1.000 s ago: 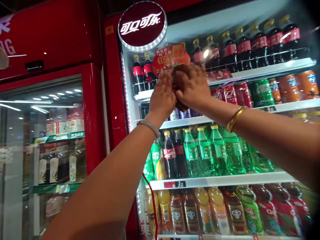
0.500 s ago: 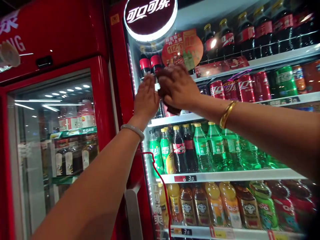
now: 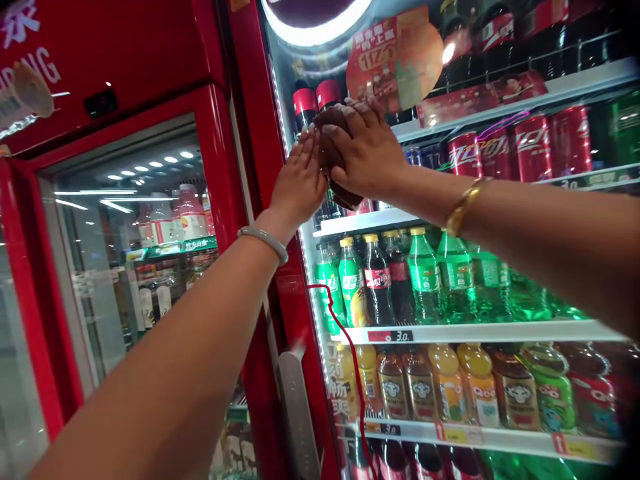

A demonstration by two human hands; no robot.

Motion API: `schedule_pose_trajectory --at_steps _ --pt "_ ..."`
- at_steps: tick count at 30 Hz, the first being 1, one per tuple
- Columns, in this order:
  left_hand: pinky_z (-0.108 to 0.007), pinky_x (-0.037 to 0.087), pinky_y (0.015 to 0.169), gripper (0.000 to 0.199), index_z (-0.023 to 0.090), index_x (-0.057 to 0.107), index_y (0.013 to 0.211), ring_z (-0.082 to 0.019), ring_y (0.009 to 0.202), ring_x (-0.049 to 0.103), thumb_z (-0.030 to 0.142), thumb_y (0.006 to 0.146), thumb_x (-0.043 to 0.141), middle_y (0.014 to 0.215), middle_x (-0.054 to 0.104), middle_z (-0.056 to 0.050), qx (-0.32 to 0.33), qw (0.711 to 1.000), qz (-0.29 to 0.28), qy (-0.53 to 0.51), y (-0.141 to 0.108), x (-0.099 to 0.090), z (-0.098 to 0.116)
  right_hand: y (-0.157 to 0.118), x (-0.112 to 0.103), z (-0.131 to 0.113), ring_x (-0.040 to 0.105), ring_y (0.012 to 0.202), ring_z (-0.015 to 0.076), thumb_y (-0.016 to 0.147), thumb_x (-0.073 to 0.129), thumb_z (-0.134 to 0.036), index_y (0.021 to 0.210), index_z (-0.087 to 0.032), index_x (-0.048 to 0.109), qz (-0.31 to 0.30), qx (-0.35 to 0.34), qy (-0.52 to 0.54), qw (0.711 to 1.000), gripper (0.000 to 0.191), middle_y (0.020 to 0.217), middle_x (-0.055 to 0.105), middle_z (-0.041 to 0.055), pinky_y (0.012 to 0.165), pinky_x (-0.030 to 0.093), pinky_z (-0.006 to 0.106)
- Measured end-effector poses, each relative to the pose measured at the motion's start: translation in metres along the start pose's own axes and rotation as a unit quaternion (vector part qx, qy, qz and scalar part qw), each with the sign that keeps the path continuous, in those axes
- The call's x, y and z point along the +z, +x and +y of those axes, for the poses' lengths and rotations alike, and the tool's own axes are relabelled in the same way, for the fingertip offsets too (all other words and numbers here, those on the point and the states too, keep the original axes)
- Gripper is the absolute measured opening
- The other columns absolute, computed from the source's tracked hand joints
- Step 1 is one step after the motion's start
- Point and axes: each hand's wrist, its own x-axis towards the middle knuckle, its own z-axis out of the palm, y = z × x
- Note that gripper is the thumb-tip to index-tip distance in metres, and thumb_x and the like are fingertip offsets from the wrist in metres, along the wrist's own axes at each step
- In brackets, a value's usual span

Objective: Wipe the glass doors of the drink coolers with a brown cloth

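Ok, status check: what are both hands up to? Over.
Right hand: on brown cloth, up at the fridge. Left hand: flat, close beside. Cloth partly hidden by right hand.

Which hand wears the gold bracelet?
The right hand: the gold bracelet circles that arm near the wrist, while the left hand has a grey bracelet instead.

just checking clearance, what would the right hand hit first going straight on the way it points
The right hand would first meet the brown cloth beneath it; the cooler's glass door looks next, though depth is unclear.
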Motion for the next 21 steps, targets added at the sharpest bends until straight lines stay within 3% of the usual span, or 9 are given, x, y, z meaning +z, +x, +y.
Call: schedule_pose_trajectory --at_steps 3,5,7,10,11,14,19,21 --pt "-0.044 0.012 0.138 0.066 0.029 0.039 0.161 -0.021 0.164 0.017 0.050 0.099 0.038 0.173 0.032 0.004 0.022 0.999 -0.028 -0.018 -0.017 -0.011 -0.008 -0.017 -0.018 0.024 0.024 0.156 0.0374 0.089 0.045 -0.060 0.154 -0.022 0.049 -0.082 -0.108 0.030 0.990 0.075 0.170 0.036 0.0029 0.132 0.007 0.057" --pt "-0.046 0.009 0.139 0.066 0.033 0.036 0.163 -0.021 0.164 0.015 0.050 0.099 0.037 0.174 0.029 0.008 0.003 1.000 -0.023 -0.017 -0.026 -0.012 -0.007 -0.018 -0.024 0.038 0.029 0.153 0.0346 0.088 0.048 -0.060 0.152 -0.027 0.051 -0.099 -0.132 0.031 0.986 0.072 0.168 0.039 0.0021 0.131 0.012 0.055" --pt "-0.046 0.006 0.140 0.067 0.034 0.030 0.165 -0.020 0.165 0.014 0.048 0.100 0.034 0.174 0.026 0.010 -0.022 1.000 -0.015 -0.009 -0.031 -0.008 -0.004 -0.011 -0.018 0.031 0.034 0.151 0.0359 0.090 0.048 -0.056 0.150 -0.025 0.053 -0.054 -0.074 0.002 0.996 0.068 0.166 0.041 0.0077 0.129 0.015 0.059" --pt "-0.045 0.004 0.140 0.069 0.029 0.024 0.167 -0.019 0.165 0.012 0.049 0.101 0.026 0.175 0.022 0.010 -0.049 0.999 -0.015 0.009 -0.035 -0.002 0.001 -0.001 0.008 -0.016 0.031 0.152 0.0447 0.090 0.055 -0.049 0.149 -0.013 0.052 0.054 0.095 -0.032 0.993 0.069 0.162 0.042 0.0164 0.129 0.011 0.069" --pt "-0.044 0.003 0.140 0.070 0.027 0.024 0.167 -0.020 0.165 0.010 0.051 0.102 0.023 0.176 0.021 0.011 -0.056 0.998 -0.015 0.016 -0.037 -0.001 0.002 -0.003 0.016 -0.033 0.026 0.155 0.0444 0.091 0.054 -0.048 0.151 -0.013 0.049 0.051 0.104 -0.028 0.993 0.070 0.165 0.038 0.0156 0.130 0.009 0.069" --pt "-0.040 0.001 0.140 0.071 0.022 0.023 0.167 -0.021 0.166 0.008 0.055 0.104 0.017 0.176 0.018 0.011 -0.058 0.997 -0.015 0.039 -0.049 -0.002 0.002 -0.022 0.025 -0.058 0.020 0.159 0.0391 0.097 0.048 -0.046 0.155 -0.020 0.044 0.017 0.046 -0.010 0.999 0.064 0.168 0.037 0.0108 0.132 0.009 0.067" --pt "-0.048 0.009 0.138 0.066 0.018 0.024 0.166 -0.020 0.165 0.012 0.041 0.105 0.026 0.177 0.021 -0.004 -0.029 0.998 -0.003 0.048 -0.076 -0.004 0.004 -0.043 -0.004 -0.010 0.031 0.155 0.0360 0.096 0.049 -0.044 0.151 -0.023 0.049 -0.084 -0.157 0.022 0.984 0.059 0.166 0.040 0.0097 0.132 0.015 0.061" --pt "-0.048 0.010 0.138 0.065 0.021 0.025 0.166 -0.020 0.165 0.014 0.039 0.104 0.028 0.176 0.024 -0.005 -0.028 0.998 0.005 0.054 -0.079 -0.004 0.004 -0.033 -0.006 -0.004 0.032 0.153 0.0379 0.095 0.051 -0.043 0.149 -0.024 0.052 -0.073 -0.122 0.033 0.989 0.058 0.166 0.041 0.0088 0.132 0.011 0.062"
